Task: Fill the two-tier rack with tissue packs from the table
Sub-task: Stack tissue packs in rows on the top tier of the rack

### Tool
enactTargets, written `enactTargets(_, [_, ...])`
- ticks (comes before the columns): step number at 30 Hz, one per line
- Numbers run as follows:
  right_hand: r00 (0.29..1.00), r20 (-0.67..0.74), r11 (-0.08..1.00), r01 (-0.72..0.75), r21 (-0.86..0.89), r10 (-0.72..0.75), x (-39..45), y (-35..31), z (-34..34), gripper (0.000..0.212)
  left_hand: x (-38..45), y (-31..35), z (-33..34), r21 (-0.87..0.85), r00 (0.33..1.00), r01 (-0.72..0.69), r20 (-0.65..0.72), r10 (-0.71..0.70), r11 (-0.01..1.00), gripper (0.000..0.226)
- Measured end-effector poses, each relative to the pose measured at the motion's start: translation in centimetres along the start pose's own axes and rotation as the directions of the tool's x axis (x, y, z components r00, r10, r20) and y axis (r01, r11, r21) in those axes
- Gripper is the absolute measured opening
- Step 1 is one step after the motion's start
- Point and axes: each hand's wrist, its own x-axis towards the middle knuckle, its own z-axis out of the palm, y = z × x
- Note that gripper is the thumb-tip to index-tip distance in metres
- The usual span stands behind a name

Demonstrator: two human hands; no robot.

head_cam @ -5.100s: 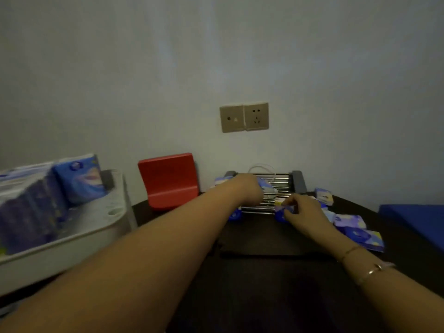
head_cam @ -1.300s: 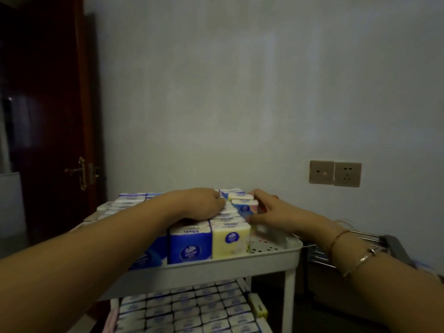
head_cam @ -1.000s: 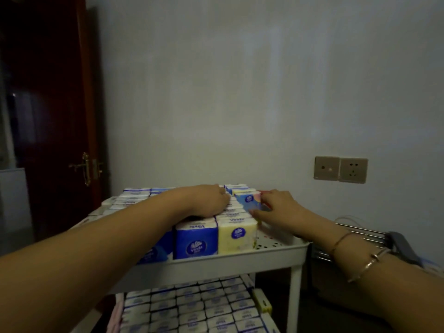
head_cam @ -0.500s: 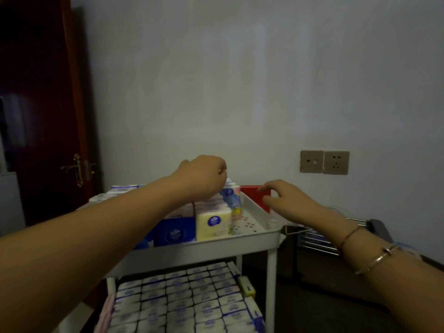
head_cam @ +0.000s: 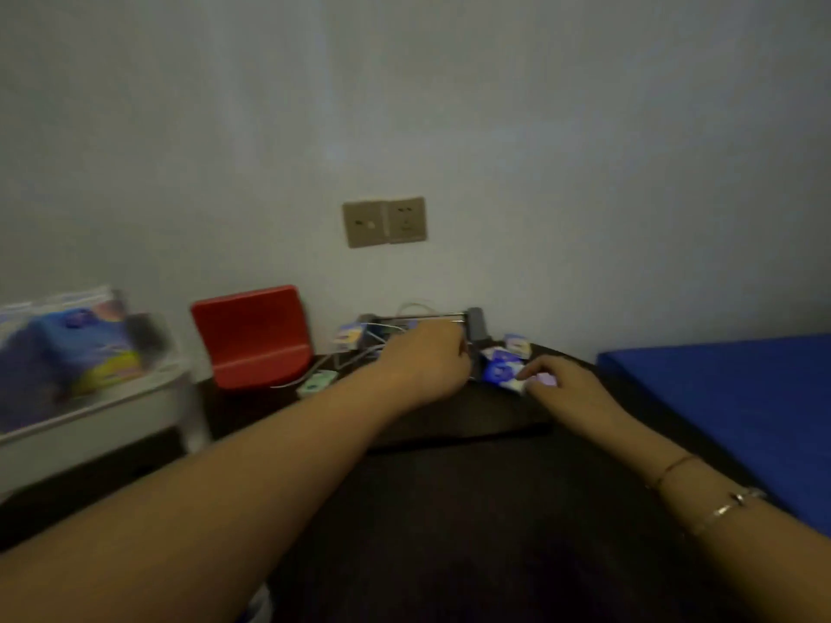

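Both arms reach across the dark table. The left hand hovers curled at the wire tray; whether it grips anything, I cannot tell. The right hand rests its fingers on the blue tissue packs. The white rack, blurred, stands at left holding packs.

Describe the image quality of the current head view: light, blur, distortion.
Head view: dim and bluish, with no glare. Motion blur smears the tissue packs in the white rack at the left edge, and the packs by the right hand are soft. The wall sockets are clearer. Wide-angle stretch enlarges the left forearm. The dark table shows little detail.
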Motion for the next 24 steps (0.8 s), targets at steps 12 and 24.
enactTargets(12, [0.989,-0.040,0.972,-0.149,-0.180,0.144,1.8,11.4,1.8,0.057,3.3,-0.4,17.9,-0.269,0.987,0.058,0.157,-0.015,0.961,0.054])
enactTargets(24, [0.979,-0.089,0.932,-0.200,-0.302,0.182,7.6,15.0,2.6,0.057,1.8,-2.5,20.9,-0.374,0.996,0.084,0.018,-0.084,0.923,0.054])
